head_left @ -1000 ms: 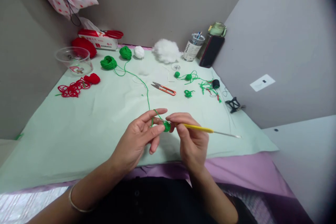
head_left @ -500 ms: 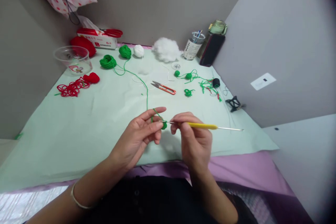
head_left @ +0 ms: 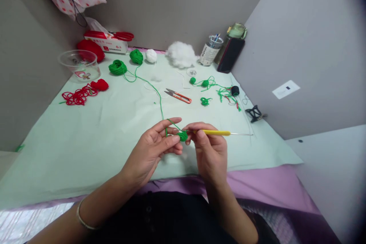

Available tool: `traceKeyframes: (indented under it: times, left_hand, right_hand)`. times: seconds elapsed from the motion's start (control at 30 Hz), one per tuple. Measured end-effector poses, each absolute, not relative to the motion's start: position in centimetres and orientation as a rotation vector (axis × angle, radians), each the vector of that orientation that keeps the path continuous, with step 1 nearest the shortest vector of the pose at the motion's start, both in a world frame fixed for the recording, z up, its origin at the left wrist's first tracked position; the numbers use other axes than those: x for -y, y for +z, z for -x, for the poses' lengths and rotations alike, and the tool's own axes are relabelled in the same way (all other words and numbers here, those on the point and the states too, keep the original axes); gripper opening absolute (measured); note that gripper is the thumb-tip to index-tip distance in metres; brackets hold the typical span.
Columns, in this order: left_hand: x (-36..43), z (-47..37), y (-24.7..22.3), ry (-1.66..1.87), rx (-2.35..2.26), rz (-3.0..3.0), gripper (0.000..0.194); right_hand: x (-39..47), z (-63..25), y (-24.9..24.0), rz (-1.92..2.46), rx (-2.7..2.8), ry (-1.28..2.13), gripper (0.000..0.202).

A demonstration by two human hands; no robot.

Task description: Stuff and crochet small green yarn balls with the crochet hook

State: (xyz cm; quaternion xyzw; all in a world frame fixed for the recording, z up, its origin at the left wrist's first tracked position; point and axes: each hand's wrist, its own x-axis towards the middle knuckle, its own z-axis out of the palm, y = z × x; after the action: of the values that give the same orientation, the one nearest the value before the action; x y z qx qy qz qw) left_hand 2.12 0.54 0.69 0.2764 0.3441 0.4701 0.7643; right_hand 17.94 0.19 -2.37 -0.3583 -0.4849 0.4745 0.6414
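Between thumb and fingers, my left hand (head_left: 156, 143) pinches a small green crochet piece (head_left: 183, 136). Green yarn (head_left: 160, 103) runs over my raised left index finger and back across the table to a green yarn ball (head_left: 117, 67). My right hand (head_left: 210, 146) is closed around the yellow handle of a crochet hook (head_left: 219, 132). The hook's metal tip lies at the upper edge of the green piece; whether it passes through a stitch I cannot tell. Its other metal end points to the right.
Orange thread snips (head_left: 178, 96) lie beyond my hands. Red yarn (head_left: 78, 95) and a clear plastic tub (head_left: 80, 65) are at the left. White stuffing (head_left: 181, 54), a pen cup (head_left: 211, 50) and a phone (head_left: 231, 55) stand at the back. Small green pieces (head_left: 205, 101) lie to the right.
The crochet hook has shifted a little left, with my right hand closer to my left. More of the green piece shows, and it sits slightly further right.
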Motion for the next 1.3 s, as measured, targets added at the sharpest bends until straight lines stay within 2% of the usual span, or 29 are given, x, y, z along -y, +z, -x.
traceKeyframes:
  times: [0.33, 0.57, 0.7, 0.97, 1.03, 1.2, 1.3]
  left_hand:
    - [-0.6, -1.8, 0.4, 1.031, -0.773, -0.633, 0.032]
    - [-0.5, -1.8, -0.2, 1.132, -0.829, -0.846, 0.028]
    - [-0.4, -1.9, -0.5, 1.167, -0.851, -0.91, 0.036]
    - [-0.3, -2.2, 0.0, 1.06, -0.742, -0.655, 0.043]
    - [-0.6, -1.9, 0.0, 0.98, -0.704, -0.536, 0.041]
    - [-1.0, -1.3, 0.4, 1.002, -0.722, -0.545, 0.035]
    - [-0.8, -1.5, 0.5, 1.037, -0.747, -0.631, 0.035]
  right_hand:
    - [0.0, -17.9, -1.6, 0.76, 1.163, 1.05, 0.021]
    - [1.0, -18.0, -1.3, 0.865, 1.517, 0.576, 0.026]
    - [1.0, -17.9, -1.3, 0.82, 1.701, 0.325, 0.026]
    - [1.2, -17.5, -2.7, 0.921, 1.814, -0.082, 0.034]
    - [1.2, -17.5, -2.7, 0.923, 1.747, 0.011, 0.034]
    - [0.4, -17.6, -1.5, 0.817, 1.318, 0.706, 0.024]
    - [0.1, -17.4, -1.2, 0.798, 1.328, 0.795, 0.02]
